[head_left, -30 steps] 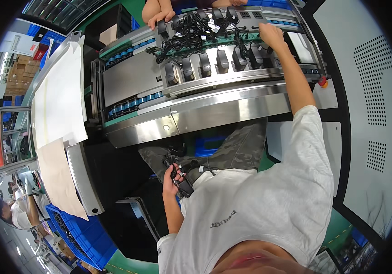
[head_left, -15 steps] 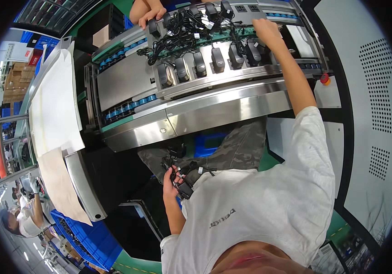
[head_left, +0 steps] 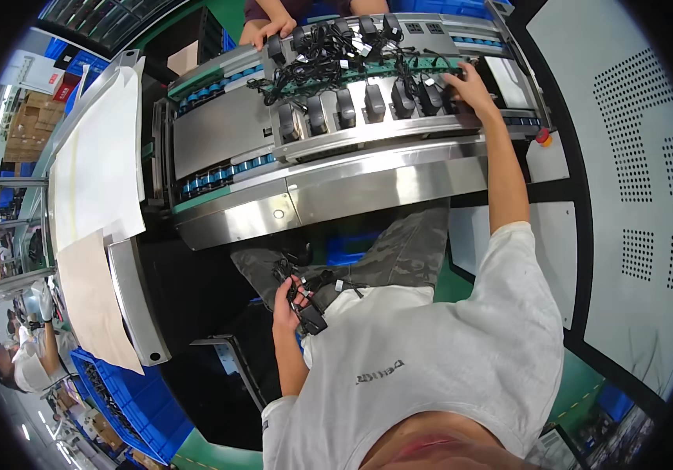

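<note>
My left hand (head_left: 293, 294) is low by my lap, its fingers wrapped round a bundle of black power adapters with coiled cables (head_left: 311, 317). My right arm stretches to the right end of a metal fixture plate (head_left: 336, 139). There my right hand (head_left: 471, 90) has its fingers apart, beside the last black adapter (head_left: 430, 97) in the near row. Several adapters stand upright in that row, among them one in the middle (head_left: 375, 102). Behind them lies a tangle of black cables (head_left: 321, 59) with white tags. Whether my right fingertips touch the adapter cannot be made out.
Across the line, another person's hand (head_left: 275, 30) rests at the fixture's far left. A conveyor with blue rollers (head_left: 227, 174) runs underneath. A red emergency button (head_left: 543, 137) sits at the right. White sheets (head_left: 101, 157) cover a surface at left, above a blue crate (head_left: 137, 407).
My right hand has come down from the fixture's far right edge to the last adapter, and its fingers have opened from a closed shape. My left hand still holds the adapter bundle.
</note>
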`<state>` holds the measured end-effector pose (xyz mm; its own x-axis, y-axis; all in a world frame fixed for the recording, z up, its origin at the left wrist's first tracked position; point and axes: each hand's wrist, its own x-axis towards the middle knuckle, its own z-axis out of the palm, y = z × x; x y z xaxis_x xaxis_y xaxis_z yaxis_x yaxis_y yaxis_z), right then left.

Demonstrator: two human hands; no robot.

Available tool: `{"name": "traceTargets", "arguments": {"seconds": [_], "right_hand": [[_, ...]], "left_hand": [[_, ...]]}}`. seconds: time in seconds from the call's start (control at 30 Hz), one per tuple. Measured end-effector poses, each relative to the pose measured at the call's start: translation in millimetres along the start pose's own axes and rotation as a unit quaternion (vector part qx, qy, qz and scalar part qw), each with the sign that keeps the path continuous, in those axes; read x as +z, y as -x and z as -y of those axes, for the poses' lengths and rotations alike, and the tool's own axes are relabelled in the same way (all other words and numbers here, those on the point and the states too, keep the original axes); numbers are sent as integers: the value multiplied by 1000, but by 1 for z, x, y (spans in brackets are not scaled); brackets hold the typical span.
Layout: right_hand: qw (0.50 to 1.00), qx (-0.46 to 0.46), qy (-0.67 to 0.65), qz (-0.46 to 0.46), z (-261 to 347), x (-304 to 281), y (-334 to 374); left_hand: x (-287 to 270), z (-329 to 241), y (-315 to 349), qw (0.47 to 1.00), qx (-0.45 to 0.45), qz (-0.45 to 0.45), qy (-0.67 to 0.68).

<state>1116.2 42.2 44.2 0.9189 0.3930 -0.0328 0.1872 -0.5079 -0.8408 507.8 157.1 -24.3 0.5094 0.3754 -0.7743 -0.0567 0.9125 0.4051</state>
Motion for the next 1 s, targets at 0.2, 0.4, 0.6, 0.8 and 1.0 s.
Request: {"name": "traceTargets", "arguments": {"seconds": [0.2, 0.4, 0.6, 0.8, 1.0], "right_hand": [[968, -141, -196, 72, 34, 8, -12], [922, -230, 311, 31, 81, 40, 32], [856, -466, 191, -116, 87, 17, 112], [832, -103, -92, 537, 92, 55, 290], [818, 71, -345, 455, 72, 84, 364]], "left_hand": [[14, -1, 5, 998, 35, 3, -54], [77, -13, 25, 996, 85, 22, -3], [103, -17, 38, 973, 89, 181, 111], [118, -7, 25, 953, 94, 247, 150], [151, -10, 31, 966, 149, 208, 29]]}}
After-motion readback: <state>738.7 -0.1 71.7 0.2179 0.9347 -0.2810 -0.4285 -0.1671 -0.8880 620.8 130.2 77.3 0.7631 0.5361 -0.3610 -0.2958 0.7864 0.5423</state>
